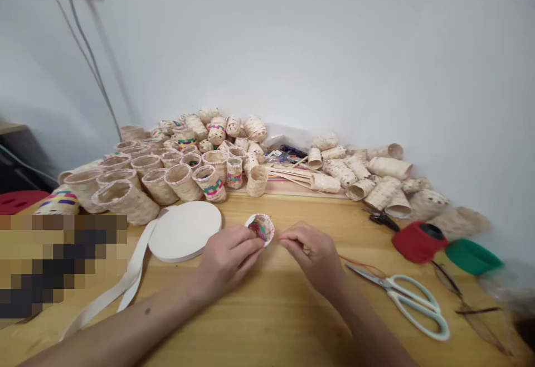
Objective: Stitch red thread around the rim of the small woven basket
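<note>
My left hand point(234, 252) is closed on a small woven basket point(267, 226), whose open mouth tips toward me. Its rim has pink stitching, and some coloured strips show inside. To the right of the basket, apart from it, my right hand point(311, 252) is closed in a pinch at the fingertips; what sits in the pinch is too small to make out. An orange thread point(368, 267) lies on the table just beyond the right wrist. Beside it rest open scissors point(388, 284) with pale green handles. A roll of white ribbon point(186, 230) lies left of my left hand.
Woven baskets with stitched rims point(146, 163) crowd the back left. More plain woven pieces point(382, 191) are heaped at the back right, with thin bamboo strips point(288, 173) between. A red object point(420, 241), a green one point(474, 256) and eyeglasses point(476, 311) lie at right.
</note>
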`<state>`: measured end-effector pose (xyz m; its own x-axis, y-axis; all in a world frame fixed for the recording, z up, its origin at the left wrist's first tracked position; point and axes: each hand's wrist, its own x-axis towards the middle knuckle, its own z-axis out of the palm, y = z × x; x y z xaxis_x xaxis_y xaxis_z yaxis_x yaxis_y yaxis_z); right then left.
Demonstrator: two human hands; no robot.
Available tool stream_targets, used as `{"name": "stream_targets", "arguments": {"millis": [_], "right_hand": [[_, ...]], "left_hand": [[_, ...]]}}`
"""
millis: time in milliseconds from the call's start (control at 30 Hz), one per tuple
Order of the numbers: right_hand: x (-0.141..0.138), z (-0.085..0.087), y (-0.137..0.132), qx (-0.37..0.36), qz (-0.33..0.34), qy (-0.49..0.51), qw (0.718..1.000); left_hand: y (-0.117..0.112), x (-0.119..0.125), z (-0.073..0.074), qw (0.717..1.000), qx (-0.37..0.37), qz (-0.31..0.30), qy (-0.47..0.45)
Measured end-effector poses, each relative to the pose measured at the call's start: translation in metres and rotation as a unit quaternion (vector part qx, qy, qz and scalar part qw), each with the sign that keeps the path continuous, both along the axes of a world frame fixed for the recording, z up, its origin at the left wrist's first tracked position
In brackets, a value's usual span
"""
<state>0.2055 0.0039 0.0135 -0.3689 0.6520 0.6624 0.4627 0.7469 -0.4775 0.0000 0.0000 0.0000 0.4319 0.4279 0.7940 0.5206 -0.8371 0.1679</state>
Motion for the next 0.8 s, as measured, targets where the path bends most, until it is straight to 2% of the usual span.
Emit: {"name": "stream_targets", "arguments": {"millis": [167,333,467,600,733,800], "right_hand": [[-0.002,0.003,-0.005,0.07,0.05,0.011,0.996],[-0.001,0.003,-0.005,0.061,0.054,-0.009,0.997],[0.0,0.007,-0.006,0.062,0.056,-0.039,0.996],[0.003,0.01,-0.003,0.076,0.016,-0.014,0.997],[0.003,0.008,-0.002,0.115,-0.006,-0.001,0.993],[0.0,0.005,-0.004,0.109,-0.009,0.006,0.994]], "left_hand": [[-0.002,0.0,0.008,0.986,-0.15,-0.015,-0.068],[0.001,-0.002,0.011,0.96,-0.255,-0.038,-0.111],[0.005,-0.003,0.011,0.95,-0.285,-0.036,-0.122],[0.006,-0.003,0.012,0.948,-0.295,-0.023,-0.116],[0.005,-0.003,0.013,0.949,-0.293,-0.019,-0.11],[0.005,-0.003,0.013,0.95,-0.293,-0.015,-0.109]]}}
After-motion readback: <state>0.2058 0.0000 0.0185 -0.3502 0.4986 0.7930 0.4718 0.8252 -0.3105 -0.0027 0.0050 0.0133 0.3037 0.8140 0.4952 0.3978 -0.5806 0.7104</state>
